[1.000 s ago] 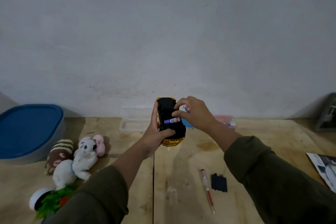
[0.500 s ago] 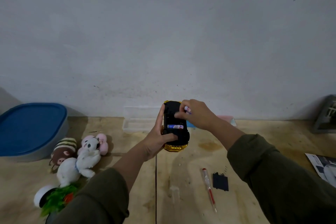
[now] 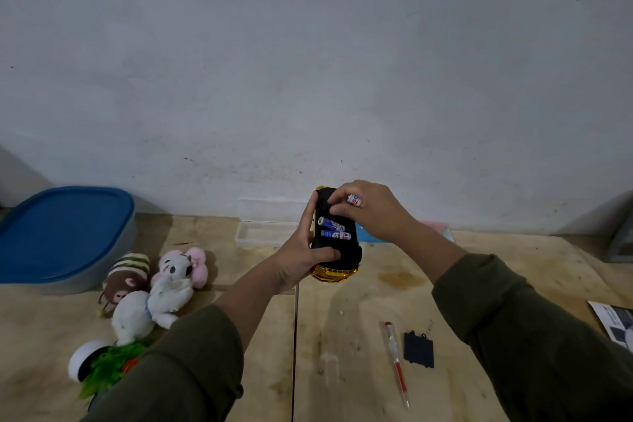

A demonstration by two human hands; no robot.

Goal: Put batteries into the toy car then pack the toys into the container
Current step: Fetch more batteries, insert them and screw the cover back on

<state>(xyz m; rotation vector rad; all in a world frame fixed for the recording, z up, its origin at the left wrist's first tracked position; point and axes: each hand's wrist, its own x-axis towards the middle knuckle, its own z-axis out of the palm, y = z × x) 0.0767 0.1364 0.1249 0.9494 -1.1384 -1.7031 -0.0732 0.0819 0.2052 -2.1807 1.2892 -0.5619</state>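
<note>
The right hand (image 3: 370, 212) pinches a small white cylindrical battery (image 3: 355, 200) between thumb and fingers while its fingertips press a second battery (image 3: 331, 223) into the open bay. The left hand (image 3: 301, 250) is closed around the upturned toy car with black underside and gold body (image 3: 337, 250), thumb across the underside, holding it above the pale wooden table (image 3: 342, 336). A third battery (image 3: 336, 235) lies seated just beside the one being pressed. The car looks light and rigid, best held by its flanks; the batteries are smooth and apt to slip. On the table lie a red-handled screwdriver (image 3: 396, 363) and a flat black cover (image 3: 418, 349). Further left sit plush toys (image 3: 154, 288) and a grey container with a blue lid (image 3: 65, 233).
</note>
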